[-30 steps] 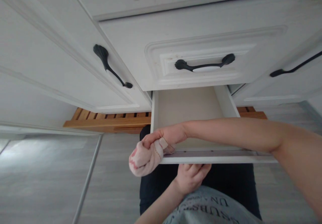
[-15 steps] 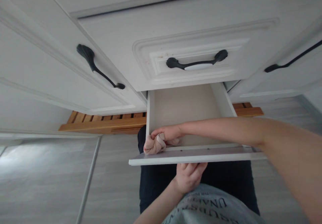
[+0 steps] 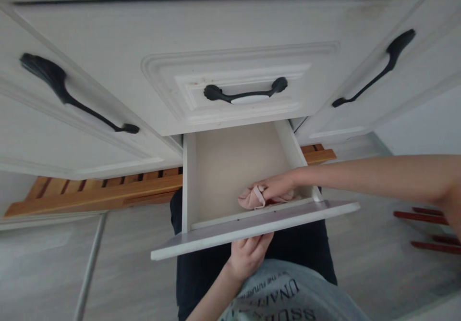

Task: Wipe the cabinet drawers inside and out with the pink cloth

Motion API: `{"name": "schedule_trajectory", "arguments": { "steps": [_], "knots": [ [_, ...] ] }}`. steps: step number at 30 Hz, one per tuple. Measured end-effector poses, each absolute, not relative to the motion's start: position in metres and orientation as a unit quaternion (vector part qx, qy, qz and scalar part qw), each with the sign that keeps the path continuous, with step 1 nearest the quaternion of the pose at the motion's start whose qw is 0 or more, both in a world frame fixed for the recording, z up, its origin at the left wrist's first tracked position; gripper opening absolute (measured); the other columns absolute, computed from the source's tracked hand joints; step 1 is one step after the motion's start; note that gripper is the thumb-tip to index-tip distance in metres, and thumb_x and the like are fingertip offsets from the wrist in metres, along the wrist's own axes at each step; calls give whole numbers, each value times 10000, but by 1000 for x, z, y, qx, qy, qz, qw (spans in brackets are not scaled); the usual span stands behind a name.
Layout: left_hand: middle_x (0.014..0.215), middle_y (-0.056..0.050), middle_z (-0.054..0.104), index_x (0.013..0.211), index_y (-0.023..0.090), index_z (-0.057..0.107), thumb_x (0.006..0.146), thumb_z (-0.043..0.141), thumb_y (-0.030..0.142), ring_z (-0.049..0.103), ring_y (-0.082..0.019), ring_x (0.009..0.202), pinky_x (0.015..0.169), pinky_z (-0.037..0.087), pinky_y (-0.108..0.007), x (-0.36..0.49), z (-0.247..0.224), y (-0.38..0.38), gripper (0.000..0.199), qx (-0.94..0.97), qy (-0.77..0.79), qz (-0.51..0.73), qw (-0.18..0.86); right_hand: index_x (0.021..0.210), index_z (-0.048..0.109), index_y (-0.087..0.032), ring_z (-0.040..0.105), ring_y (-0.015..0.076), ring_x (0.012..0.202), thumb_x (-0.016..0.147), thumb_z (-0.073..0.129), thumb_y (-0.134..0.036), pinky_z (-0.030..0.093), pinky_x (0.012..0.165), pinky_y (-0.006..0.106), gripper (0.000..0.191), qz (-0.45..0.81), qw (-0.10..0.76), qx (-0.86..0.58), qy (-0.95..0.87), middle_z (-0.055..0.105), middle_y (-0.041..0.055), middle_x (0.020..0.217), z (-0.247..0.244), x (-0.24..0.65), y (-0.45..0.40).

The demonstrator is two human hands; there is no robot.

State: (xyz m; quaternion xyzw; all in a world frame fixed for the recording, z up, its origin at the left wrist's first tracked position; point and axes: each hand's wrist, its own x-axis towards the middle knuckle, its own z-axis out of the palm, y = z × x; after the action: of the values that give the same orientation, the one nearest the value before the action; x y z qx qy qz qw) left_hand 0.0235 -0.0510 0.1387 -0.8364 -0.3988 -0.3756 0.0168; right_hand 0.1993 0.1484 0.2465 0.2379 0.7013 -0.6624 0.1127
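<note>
A white drawer [image 3: 230, 162] is pulled out below a closed cabinet front, and its bottom is bare apart from the cloth. My right hand [image 3: 275, 186] reaches into it from the right, fingers closed on a crumpled pink cloth [image 3: 252, 198]. The cloth rests against the drawer's floor near the inner side of its front panel [image 3: 252, 225]. Below that panel, my left hand [image 3: 249, 256] grips the outer face with curled fingers. Their tips are hidden under the panel, so a handle there cannot be made out.
Above the drawer is another drawer front with a dark handle [image 3: 248, 95]. Cabinet doors with dark handles [image 3: 72, 95] flank it. A slatted wooden piece [image 3: 108, 191] lies low behind my legs. Red-brown bars [image 3: 425, 217] show at the right on the grey floor.
My right hand has moved the cloth from the drawer's front left corner rightward along the front panel. The left hand keeps its grip. The view has shifted and turned slightly.
</note>
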Motion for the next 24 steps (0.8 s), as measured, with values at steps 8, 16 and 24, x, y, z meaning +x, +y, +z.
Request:
{"name": "schedule_trajectory", "arguments": {
  "steps": [8, 16, 24],
  "knots": [
    [1009, -19, 770, 1238, 259, 698, 882, 593, 101, 669, -188, 936, 924, 498, -330, 26, 152, -47, 403, -825, -415, -383, -1, 1405, 586, -109, 724, 356, 933, 967, 363, -618, 510, 748, 433, 708, -321, 334, 379, 801, 751, 224, 1075, 279, 250, 128],
    [1006, -9, 763, 1239, 262, 690, 885, 585, 102, 660, -188, 953, 885, 508, -320, 29, 161, -43, 402, -820, -420, -389, 7, 1311, 649, -133, 717, 345, 899, 974, 362, -665, 468, 736, 399, 692, -314, 348, 369, 803, 758, 210, 1020, 294, 240, 134],
    [1024, -16, 739, 1250, 261, 685, 856, 618, 99, 629, -186, 986, 908, 477, -318, 30, 154, -45, 431, -814, -418, -403, -1, 1065, 735, -271, 685, 219, 911, 1013, 382, -621, 462, 783, 309, 499, -445, 153, 432, 770, 755, 45, 1037, 349, 272, 108]
  ]
}}
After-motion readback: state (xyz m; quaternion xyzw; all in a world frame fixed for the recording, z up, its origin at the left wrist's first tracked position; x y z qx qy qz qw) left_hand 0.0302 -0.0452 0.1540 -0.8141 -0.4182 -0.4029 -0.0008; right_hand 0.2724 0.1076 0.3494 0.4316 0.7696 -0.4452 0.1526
